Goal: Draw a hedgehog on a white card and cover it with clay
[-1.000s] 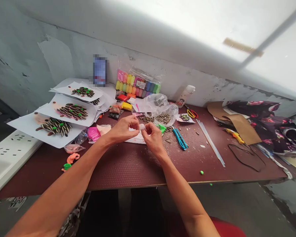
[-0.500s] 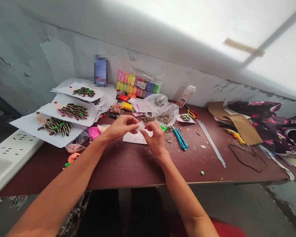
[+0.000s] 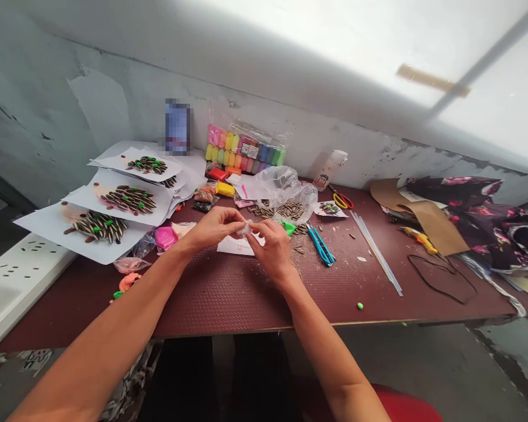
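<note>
My left hand (image 3: 216, 227) and my right hand (image 3: 273, 247) meet above the table, both pinching a small crumpled whitish piece of plastic (image 3: 247, 227). What lies inside it, if anything, is hidden by my fingers. Beneath them is a white sheet of paper (image 3: 234, 247) with a faint reddish drawing, partly covered by my hands. Just behind, striped sunflower seeds (image 3: 288, 209) spill from a clear plastic bag (image 3: 279, 181). A green packet (image 3: 287, 227) peeks out beside my right hand, near a blue utility knife (image 3: 321, 246).
Papers with seed hedgehogs (image 3: 99, 225) are stacked at left beside a white power strip (image 3: 24, 269). Behind stand a pack of coloured clay (image 3: 246, 149) and a bottle (image 3: 331, 170). Scissors (image 3: 342, 200), glue sticks (image 3: 376, 253) and a yellow glue gun (image 3: 422, 240) lie at right.
Both hands have shifted slightly left and the fingers have closed in more around the whitish plastic, so less of it shows. The other things on the table lie as before.
</note>
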`<state>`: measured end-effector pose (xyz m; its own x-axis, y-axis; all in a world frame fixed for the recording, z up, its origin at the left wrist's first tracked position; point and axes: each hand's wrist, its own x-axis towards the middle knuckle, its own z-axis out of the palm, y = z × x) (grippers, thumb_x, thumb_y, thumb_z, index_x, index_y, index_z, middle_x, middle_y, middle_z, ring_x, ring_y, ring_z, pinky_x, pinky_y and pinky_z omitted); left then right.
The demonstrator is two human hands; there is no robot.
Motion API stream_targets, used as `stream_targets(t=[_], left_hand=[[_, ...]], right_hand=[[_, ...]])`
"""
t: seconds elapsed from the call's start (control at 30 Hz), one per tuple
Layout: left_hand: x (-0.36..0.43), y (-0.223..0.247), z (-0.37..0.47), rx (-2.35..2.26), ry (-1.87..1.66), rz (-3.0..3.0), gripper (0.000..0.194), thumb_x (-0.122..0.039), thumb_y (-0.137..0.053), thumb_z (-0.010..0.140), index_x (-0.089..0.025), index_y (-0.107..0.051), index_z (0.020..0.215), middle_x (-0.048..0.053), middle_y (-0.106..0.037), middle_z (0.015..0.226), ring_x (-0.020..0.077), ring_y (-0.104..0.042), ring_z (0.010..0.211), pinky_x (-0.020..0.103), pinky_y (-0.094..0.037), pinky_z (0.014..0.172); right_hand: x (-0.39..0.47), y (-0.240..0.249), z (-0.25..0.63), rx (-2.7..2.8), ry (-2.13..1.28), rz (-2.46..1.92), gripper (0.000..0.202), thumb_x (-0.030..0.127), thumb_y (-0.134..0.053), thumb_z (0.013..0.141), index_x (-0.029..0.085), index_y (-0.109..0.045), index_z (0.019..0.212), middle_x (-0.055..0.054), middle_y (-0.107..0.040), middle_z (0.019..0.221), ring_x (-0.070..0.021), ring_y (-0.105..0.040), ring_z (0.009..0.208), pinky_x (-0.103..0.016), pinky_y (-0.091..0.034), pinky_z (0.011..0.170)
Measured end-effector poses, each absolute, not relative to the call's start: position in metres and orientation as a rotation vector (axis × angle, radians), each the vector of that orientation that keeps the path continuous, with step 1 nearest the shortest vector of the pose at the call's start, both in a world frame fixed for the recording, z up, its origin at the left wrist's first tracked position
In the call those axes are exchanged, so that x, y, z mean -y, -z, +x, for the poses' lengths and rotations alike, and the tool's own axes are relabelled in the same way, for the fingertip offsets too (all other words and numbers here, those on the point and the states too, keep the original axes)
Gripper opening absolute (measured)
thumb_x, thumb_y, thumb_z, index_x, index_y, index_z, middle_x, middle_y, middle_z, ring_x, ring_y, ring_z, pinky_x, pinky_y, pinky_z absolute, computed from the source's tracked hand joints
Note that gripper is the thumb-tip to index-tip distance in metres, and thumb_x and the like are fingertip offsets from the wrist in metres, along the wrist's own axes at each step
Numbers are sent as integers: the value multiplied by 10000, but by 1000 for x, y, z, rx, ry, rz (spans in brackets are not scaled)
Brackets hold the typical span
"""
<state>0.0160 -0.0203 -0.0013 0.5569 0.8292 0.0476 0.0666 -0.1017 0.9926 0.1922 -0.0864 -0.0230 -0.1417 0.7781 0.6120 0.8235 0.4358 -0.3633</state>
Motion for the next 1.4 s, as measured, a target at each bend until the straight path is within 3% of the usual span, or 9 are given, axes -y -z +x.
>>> stream_targets(t=[0.27, 0.63, 1.1, 1.4], left_hand=[[23, -5, 11, -756, -778, 1520, 360, -464, -821, 670, -148, -699, 792, 43, -702, 780, 160, -639, 735, 306, -551, 727], [20, -2, 14, -765, -858, 1599, 313, -456, -732, 736, -153, -671, 786, 16, -646, 735, 125, -561, 628, 260, -497, 607], [20, -12, 4, -686, -579, 1747, 300, -461, -697, 777, -163, -687, 742, 1, -634, 689, 135, -550, 651, 239, -441, 612], [21, -1, 15, -725, -784, 1477, 360, -452, -807, 680, -149, -681, 828, 22, -670, 744, 133, -600, 630, 285, -529, 633]], right_hand=[[88, 19, 189, 1855, 19, -1342, 95, 259, -639, 947, 205, -701, 995, -32, -690, 852, -160, -620, 754, -289, -454, 739], [87, 17, 189, 1859, -191, -1290, 61, 268, -645, 942, 214, -674, 942, -36, -697, 888, -156, -627, 754, -298, -473, 749], [89, 19, 185, 1817, -204, -1351, 128, 193, -586, 907, 211, -643, 794, -17, -669, 762, -161, -601, 708, -289, -459, 708], [85, 19, 189, 1647, -359, -1308, 165, 181, -550, 842, 210, -678, 943, -32, -738, 897, -159, -659, 744, -292, -528, 744]])
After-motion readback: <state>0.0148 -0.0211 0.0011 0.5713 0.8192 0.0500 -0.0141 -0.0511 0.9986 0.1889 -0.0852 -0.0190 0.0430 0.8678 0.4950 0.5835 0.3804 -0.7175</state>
